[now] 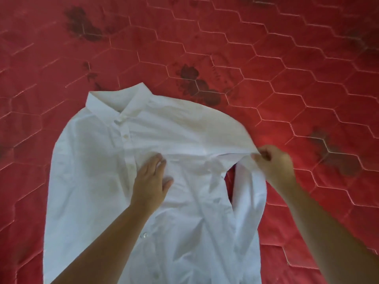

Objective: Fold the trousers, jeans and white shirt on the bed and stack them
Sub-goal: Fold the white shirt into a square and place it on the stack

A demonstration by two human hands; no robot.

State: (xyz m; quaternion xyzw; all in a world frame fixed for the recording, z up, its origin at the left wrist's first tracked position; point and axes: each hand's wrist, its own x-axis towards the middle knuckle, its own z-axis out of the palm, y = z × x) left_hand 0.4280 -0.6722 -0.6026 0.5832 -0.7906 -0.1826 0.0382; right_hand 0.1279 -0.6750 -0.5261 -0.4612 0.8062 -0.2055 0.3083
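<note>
A red quilted bedspread (266, 58) fills the frame. The white shirt (98, 171) is spread buttoned-front up at lower centre, ready for folding. It is pinned flat by the left hand (151, 181), fingers straight. The sleeve fold (252, 152) is pinched by the right hand (274, 162), seemingly to be drawn inward.

We see one view, from a camera worn on our head. It faces forward and steeply down, close over the bed (287, 58), whose red quilt (61, 48) fills the frame. Our left hand (150, 182) and right hand (274, 162) enter from below, on the white shirt (92, 160).
</note>
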